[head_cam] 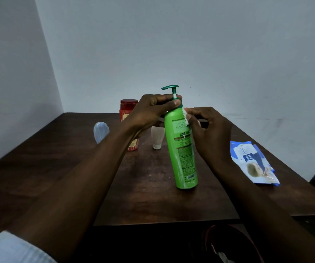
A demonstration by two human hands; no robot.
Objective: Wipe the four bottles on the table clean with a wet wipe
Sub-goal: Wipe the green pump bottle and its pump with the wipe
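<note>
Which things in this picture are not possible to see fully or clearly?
Head view:
The red bottle: middle hidden by the left hand and wrist.
The white bottle: upper part hidden by the left wrist and the green bottle.
The wet wipe: mostly covered by the right hand; only an edge shows.
Print on the green bottle: too small to read.
The dark object at the bottom edge: cut off, too dim to identify.

Bright green plastic pump bottle [183, 149]: darker teal-green pump head [170, 87], white-and-brown printed label, barcode. Small white wet wipe [186, 118]. Red plastic bottle [128, 107]: red lid, yellowish label. Translucent pale blue bottle [101, 130]. Cream-white tube bottle [157, 137], white cap. Blue-and-white wipes pack [253, 162]. Dark brown wood-grain surface [57, 158]. Pale grey wall [171, 44].
</note>
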